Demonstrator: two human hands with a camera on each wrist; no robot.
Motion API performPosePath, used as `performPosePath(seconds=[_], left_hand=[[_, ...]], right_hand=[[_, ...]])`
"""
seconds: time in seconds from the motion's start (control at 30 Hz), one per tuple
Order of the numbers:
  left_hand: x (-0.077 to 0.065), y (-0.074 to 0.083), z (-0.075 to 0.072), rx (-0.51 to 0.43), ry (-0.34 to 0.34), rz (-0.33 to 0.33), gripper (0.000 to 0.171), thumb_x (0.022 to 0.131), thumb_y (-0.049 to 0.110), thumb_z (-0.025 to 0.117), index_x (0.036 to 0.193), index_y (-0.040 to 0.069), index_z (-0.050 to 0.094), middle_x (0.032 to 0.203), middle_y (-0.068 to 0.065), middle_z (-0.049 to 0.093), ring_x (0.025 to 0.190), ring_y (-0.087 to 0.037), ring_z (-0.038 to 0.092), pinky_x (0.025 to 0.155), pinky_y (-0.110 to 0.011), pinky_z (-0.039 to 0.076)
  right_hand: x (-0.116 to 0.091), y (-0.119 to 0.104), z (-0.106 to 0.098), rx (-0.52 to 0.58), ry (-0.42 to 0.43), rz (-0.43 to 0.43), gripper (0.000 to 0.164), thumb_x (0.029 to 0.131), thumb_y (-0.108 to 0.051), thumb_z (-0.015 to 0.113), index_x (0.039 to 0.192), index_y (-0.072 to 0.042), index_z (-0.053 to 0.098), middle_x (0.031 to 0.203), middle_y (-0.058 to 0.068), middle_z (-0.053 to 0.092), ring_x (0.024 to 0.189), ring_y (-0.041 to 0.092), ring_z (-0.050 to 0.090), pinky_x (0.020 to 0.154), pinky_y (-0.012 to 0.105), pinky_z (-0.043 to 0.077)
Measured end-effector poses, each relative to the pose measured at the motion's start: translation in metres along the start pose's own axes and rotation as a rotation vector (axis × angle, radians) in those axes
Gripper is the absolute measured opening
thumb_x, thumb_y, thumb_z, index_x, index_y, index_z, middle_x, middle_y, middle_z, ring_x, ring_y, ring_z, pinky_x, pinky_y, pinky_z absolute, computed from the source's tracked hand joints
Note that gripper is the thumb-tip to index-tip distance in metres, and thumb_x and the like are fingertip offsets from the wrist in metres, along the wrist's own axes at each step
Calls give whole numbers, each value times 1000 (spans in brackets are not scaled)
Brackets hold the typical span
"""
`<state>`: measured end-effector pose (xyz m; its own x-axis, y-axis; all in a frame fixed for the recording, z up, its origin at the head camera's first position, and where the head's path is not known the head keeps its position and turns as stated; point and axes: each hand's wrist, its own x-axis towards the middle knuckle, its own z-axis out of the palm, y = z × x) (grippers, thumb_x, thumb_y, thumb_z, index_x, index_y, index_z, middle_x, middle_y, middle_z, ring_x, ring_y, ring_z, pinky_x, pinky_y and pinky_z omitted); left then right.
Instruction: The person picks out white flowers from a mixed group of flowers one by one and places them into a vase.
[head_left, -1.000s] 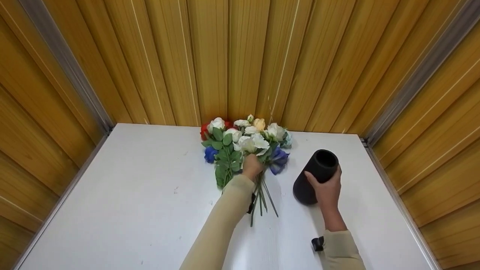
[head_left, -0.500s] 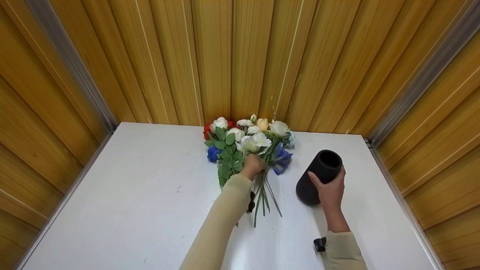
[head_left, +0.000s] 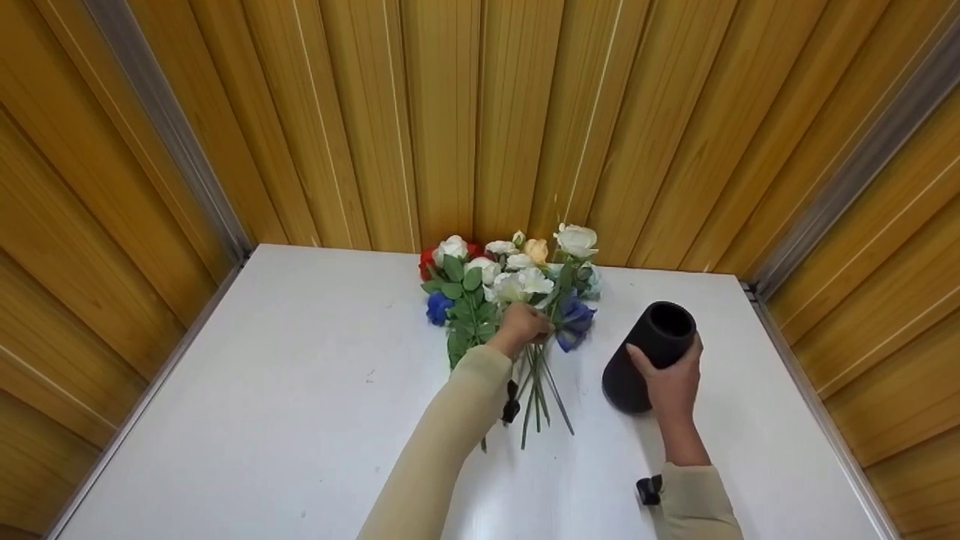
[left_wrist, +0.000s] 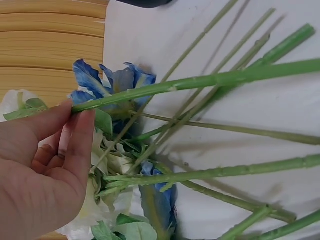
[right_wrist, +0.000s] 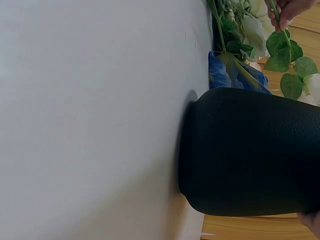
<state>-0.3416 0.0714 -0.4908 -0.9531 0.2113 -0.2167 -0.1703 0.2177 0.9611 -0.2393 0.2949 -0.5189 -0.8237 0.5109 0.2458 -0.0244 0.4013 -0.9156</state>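
My left hand (head_left: 523, 326) is over the flower pile, pinching the green stem (left_wrist: 165, 89) of a white rose (head_left: 577, 240) between thumb and fingers. That rose is lifted above the other blooms. Below it lie artificial flowers: a blue flower (head_left: 575, 321), white blossoms (head_left: 517, 285), a peach rose (head_left: 535, 250) and a smaller blue bloom (head_left: 439, 307). Their bare stems (left_wrist: 225, 172) point toward me. To the right, my right hand (head_left: 673, 382) grips a black vase (head_left: 634, 364) around its side. The vase stands upright on the table, its mouth uncovered; most of my right fingers are hidden behind it.
The white table (head_left: 315, 405) ends at a wood-patterned wall (head_left: 442, 135) just behind the flowers. Similar panels rise at left and right. Red flowers (head_left: 427, 264) lie at the pile's back left, near leafy green stems (head_left: 465, 322).
The white rose has come up out of the pile in my left hand, which has shifted slightly. My right hand still holds the vase in place. The head view has swung a little left.
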Motion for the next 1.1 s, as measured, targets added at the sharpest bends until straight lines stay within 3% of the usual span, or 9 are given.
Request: performPosePath(seconds=[0.23,0.4,0.5,0.67,0.73,0.9,1.0,1.1], left_hand=[[-2,4,4,-50,-30,4,34,90,-8,68,66,10,54,84,-4,66,84,-23,72,78,-34,63],[-3,9,3,-55,-74,33,6,93,-6,67,88,-4,70,105,-15,74,104,-32,74,86,-36,63],[-2,13,1,-51,-87,61,14,94,-4,67,105,-10,73,108,-19,75,99,-28,75,89,-39,62],[-2,20,-3,-34,-85,117,5,93,-3,67,90,-5,70,88,-10,70,76,-15,66,91,-49,61],[-2,23,-4,-26,-80,128,4,93,-3,68,91,-6,71,89,-11,72,75,-13,66,90,-48,61],[-2,28,-6,-28,-59,127,18,93,-1,69,109,-9,73,111,-26,75,93,-30,76,89,-43,62],[-4,31,-7,-40,-42,147,13,95,1,69,105,-7,72,98,-18,75,89,-30,75,81,-37,63],[-6,33,-8,-46,-24,186,7,95,2,69,99,-4,70,83,-4,68,74,-18,67,68,-28,57]], right_hand=[[2,6,-1,-28,-18,14,106,83,-23,84,162,-3,15,163,26,33,153,42,32,126,56,26],[3,7,0,-19,-14,5,106,82,-22,84,161,-2,15,162,27,34,152,43,32,125,57,27],[2,6,-1,-15,-15,-2,107,82,-21,84,161,-2,15,162,28,34,152,44,32,125,58,27],[2,5,-1,-10,-13,-20,106,82,-21,84,161,-2,16,162,27,34,152,43,32,124,58,27],[2,5,-1,-8,-11,-24,106,82,-21,84,161,-3,16,162,27,34,152,43,32,124,58,27],[2,4,-1,0,-12,-29,106,82,-20,84,161,-2,16,163,27,33,152,43,32,125,58,27],[1,2,-1,13,-13,-31,107,82,-20,84,161,-3,15,163,27,33,152,44,32,125,58,27],[1,2,-1,12,-5,-33,106,82,-19,84,161,-2,17,162,26,33,152,43,33,125,57,27]])
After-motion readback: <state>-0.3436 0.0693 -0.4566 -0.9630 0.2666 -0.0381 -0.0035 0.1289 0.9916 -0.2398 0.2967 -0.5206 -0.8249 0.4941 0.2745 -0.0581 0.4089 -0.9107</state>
